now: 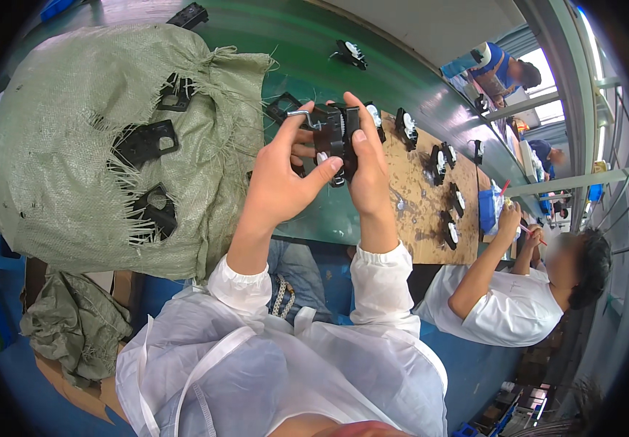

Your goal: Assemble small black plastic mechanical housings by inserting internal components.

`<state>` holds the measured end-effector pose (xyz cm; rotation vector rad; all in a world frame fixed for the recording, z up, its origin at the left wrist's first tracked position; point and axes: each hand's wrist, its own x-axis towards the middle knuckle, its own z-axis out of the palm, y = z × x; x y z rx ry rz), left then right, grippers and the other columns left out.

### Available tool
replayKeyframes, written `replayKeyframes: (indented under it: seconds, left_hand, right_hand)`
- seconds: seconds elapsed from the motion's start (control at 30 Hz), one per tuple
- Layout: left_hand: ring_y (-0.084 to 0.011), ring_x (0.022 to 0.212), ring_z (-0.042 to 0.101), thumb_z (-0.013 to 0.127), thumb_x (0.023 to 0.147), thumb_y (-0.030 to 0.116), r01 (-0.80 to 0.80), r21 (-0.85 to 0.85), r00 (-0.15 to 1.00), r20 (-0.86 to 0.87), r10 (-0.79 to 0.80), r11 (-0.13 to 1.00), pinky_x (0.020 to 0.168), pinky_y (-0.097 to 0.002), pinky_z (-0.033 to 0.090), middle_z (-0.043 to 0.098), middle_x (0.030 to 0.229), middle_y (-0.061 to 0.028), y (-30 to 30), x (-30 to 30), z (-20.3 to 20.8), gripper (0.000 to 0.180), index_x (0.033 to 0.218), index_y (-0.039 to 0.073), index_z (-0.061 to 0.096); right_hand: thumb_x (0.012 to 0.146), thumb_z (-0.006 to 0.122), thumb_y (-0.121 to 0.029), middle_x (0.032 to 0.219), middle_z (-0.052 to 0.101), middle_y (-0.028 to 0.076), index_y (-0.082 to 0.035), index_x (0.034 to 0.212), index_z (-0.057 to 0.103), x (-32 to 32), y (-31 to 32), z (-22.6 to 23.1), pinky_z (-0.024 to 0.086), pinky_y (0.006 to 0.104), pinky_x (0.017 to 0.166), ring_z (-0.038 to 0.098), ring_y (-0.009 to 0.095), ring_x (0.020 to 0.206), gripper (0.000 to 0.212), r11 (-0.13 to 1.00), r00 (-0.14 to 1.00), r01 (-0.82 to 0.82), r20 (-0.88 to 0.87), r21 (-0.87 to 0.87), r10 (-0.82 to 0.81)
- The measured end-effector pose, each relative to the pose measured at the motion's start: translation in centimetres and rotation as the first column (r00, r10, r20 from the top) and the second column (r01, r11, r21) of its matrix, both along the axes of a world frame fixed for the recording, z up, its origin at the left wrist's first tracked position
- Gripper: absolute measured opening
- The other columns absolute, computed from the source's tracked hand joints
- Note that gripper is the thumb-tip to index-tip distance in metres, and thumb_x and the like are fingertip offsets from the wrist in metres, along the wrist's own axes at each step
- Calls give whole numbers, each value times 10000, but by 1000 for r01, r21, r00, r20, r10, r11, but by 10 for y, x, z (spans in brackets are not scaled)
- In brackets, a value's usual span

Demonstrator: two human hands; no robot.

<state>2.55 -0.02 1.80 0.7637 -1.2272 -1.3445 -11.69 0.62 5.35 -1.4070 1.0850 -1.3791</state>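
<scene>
Between my two hands, above the green bench [311, 218], is a black plastic mechanism [328, 132] with a toothed white edge and a bent metal rod [300, 113] sticking out at its left. My left hand [281, 175] grips its left side, the thumb pressed across its lower front. From the other side my right hand [370, 167] clasps it, fingers running up along the right edge. Just behind my left fingers lies a loose black plastic part [281, 108]. Both hands partly cover the mechanism, so its underside is hidden.
A big green woven sack [74, 95] fills the left, with black plastic frames [155, 140] showing at its torn holes. Several black-and-white assemblies [406, 128] stand on a brown board [420, 226] to the right. A co-worker [500, 306] sits beyond it, near a blue bin [488, 211].
</scene>
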Motion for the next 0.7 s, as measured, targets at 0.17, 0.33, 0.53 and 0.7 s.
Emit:
replayKeyframes:
  seconds: [0.17,0.33,0.53,0.7]
  left_hand:
    - [-169,796,626,779,771,101,24,-39,1000,-16,-24,999,741,-265,496,671,993,-115,-6,-5,-13,723,1407,-1,452]
    - [-191,820,639,764,767,78,270,78,914,-335,-230,960,748,-291,520,680,1006,-132,-8,-8,-25,675,1368,-34,477]
    - [-194,958,622,673,787,-63,97,-65,994,-35,-100,993,853,-276,511,639,1125,-174,-4,0,-12,605,1357,-71,468]
    - [-209,976,628,650,782,-92,93,-39,992,-86,-96,995,872,-281,515,637,1143,-193,-1,4,-2,580,1335,-91,476]
  right_hand:
    - [1018,326,-204,1449,441,198,0,1503,331,1,4,-1,343,384,1099,455,287,1298,526,998,972,50,-228,-37,-57]
    - [1045,348,-242,1459,447,208,1,1492,365,-4,1,2,349,376,1104,466,288,1306,509,994,977,32,-208,-105,-53]
    - [1061,395,-261,1422,490,207,5,1453,430,-17,-10,10,381,356,1075,507,274,1264,475,997,994,-8,-113,-76,-1]
    - [1036,509,-208,1240,629,168,22,1328,565,-34,-25,19,473,302,946,616,217,1072,376,982,984,-126,144,144,105]
